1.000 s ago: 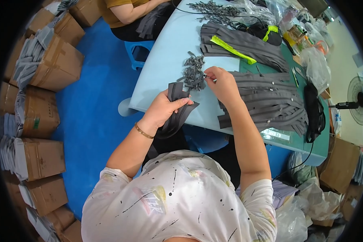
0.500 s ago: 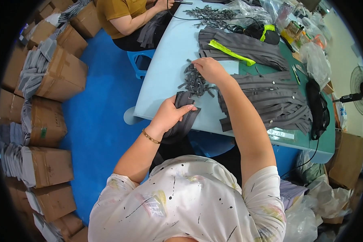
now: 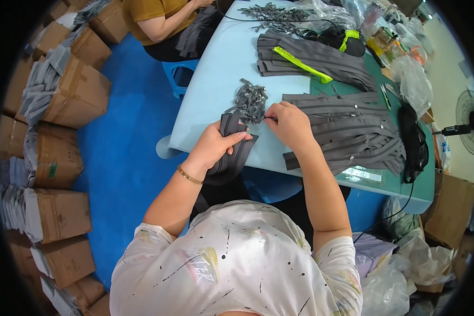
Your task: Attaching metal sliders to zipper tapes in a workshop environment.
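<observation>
My left hand (image 3: 211,146) is closed around a folded dark grey zipper strip (image 3: 243,151), its ends sticking up past my thumb above the table's near edge. Just beyond it lies a heap of small grey metal zipper sliders (image 3: 250,99) with pulls. At the right side of this heap, my right hand (image 3: 289,124) pinches one small dark piece that looks like a zipper slider (image 3: 269,118), mostly covered by my fingertips. Beside that hand, several grey zipper strips (image 3: 342,124) are spread in a row.
On the table (image 3: 205,100), more zipper strips (image 3: 321,58) lie under a neon yellow band (image 3: 302,65). A second slider heap (image 3: 273,16) is farther back. Another person (image 3: 158,23) sits at the far left. Cardboard boxes (image 3: 81,95) line the left; a black bag (image 3: 415,142) lies right.
My right hand has come back from the far side of the slider heap toward me and to the right, a small piece in its fingers. My left hand still holds the zipper strip, slightly shifted left.
</observation>
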Demonstrator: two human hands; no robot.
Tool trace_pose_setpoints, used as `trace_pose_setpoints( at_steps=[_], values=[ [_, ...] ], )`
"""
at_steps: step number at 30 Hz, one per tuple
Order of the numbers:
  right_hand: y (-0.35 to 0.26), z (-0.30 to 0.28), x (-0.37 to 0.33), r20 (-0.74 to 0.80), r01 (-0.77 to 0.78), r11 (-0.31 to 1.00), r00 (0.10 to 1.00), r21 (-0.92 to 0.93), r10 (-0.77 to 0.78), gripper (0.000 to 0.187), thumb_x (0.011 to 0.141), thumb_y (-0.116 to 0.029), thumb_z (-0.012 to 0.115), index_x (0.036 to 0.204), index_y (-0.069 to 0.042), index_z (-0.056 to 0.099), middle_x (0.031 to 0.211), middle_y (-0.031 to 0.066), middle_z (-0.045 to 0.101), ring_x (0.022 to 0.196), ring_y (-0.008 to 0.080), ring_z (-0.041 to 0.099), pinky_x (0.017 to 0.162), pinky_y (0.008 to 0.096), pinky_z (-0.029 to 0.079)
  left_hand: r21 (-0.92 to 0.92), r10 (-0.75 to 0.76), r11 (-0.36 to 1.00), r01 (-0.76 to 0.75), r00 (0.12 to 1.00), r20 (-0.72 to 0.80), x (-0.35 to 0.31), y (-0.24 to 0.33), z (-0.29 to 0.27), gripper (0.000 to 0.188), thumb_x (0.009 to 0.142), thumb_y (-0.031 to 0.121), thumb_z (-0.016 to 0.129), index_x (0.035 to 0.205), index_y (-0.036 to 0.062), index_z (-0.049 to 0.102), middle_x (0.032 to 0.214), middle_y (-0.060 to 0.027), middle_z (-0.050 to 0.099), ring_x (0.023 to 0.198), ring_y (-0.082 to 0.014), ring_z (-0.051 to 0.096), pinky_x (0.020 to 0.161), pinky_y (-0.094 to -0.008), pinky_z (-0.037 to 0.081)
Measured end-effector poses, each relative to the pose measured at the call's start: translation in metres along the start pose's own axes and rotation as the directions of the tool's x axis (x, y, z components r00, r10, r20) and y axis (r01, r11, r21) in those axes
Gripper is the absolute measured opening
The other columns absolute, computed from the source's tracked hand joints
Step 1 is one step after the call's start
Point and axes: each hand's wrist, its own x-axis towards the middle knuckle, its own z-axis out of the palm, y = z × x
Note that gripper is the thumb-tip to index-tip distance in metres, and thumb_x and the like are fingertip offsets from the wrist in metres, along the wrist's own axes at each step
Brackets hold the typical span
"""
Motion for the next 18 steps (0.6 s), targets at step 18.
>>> trace_pose_setpoints(
  at_steps=[18],
  values=[
    [-0.01, 0.017, -0.048, 0.084, -0.103, 0.116, 0.984, 0.988, 0.158, 0.018, 0.086, -0.008, 0.059, 0.103, -0.003, 0.061, 0.089, 0.0003, 0.063, 0.08, 0.0049, 0.054, 0.064, 0.0185, 0.039, -0.165, -0.035, 0.985, 0.04, 0.999, 0.039, -0.004, 0.009, 0.022, 0.016, 0.081, 0.011, 0.067, 0.094, 0.0021, 0.062, 0.087, -0.0063, 0.067, 0.068, -0.0055, 0.057, 0.05, -0.0178, 0.037]
  ],
)
